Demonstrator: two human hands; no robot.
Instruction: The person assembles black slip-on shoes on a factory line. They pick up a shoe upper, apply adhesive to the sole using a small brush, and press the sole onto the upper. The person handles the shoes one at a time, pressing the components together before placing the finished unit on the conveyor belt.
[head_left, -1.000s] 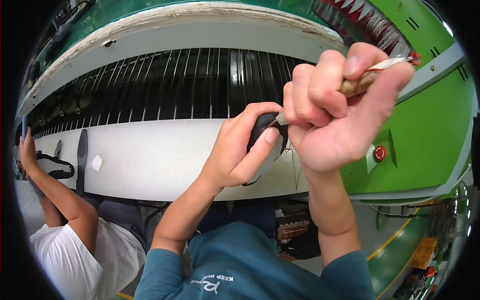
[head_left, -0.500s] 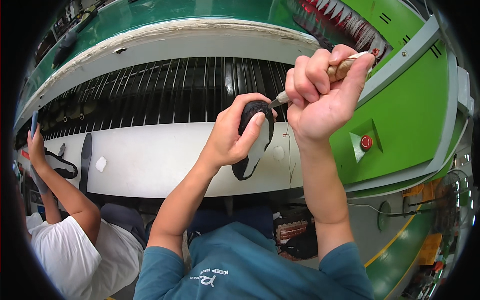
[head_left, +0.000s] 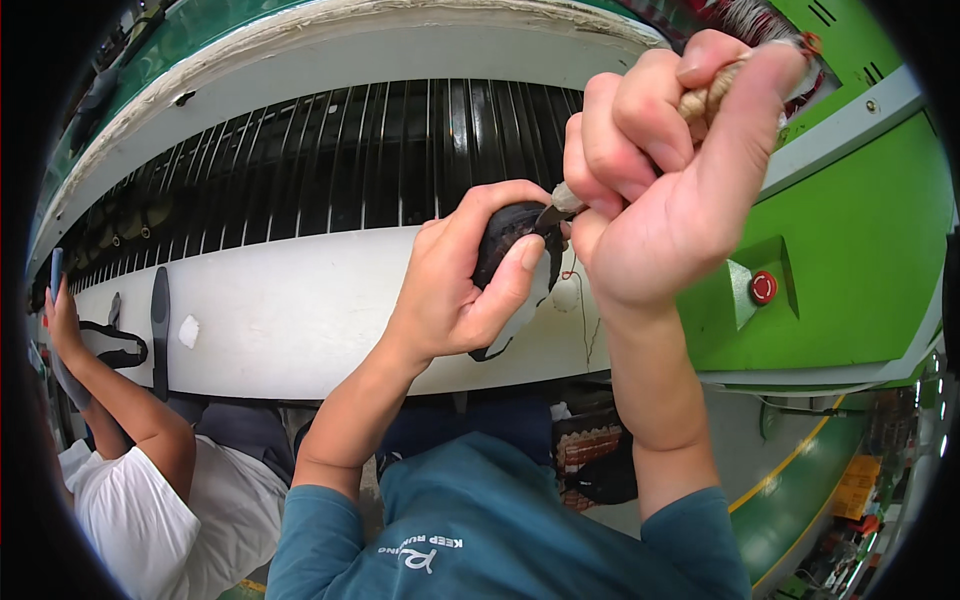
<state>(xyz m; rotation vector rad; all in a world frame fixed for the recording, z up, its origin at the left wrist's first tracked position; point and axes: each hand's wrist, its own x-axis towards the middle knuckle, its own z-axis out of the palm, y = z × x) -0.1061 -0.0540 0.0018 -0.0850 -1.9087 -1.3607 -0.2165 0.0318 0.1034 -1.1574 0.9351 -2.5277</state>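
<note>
A black shoe upper with a white underside [head_left: 514, 228] is tipped up above the white worktop. My left hand [head_left: 455, 275] is closed round it, thumb across the underside and fingers behind its far side. My right hand [head_left: 665, 175] makes a fist round the cord-wrapped handle of a knife [head_left: 552, 214]. Its short blade points left and down, and the tip meets the black edge of the upper near my left thumb. My fingers and the blade hide part of that edge.
The white worktop [head_left: 290, 310] bears a dark flat strip [head_left: 160, 330], a white scrap [head_left: 189, 331] and loose thread. Behind it runs a black roller conveyor [head_left: 300, 160]. A green machine panel with a red button [head_left: 763, 288] stands right. A co-worker's arm [head_left: 130, 390] is at left.
The knife blade now lies further over the upper's edge. My right fist looks larger and higher, and the upper is more upright in my left hand. The whole view has shifted slightly.
</note>
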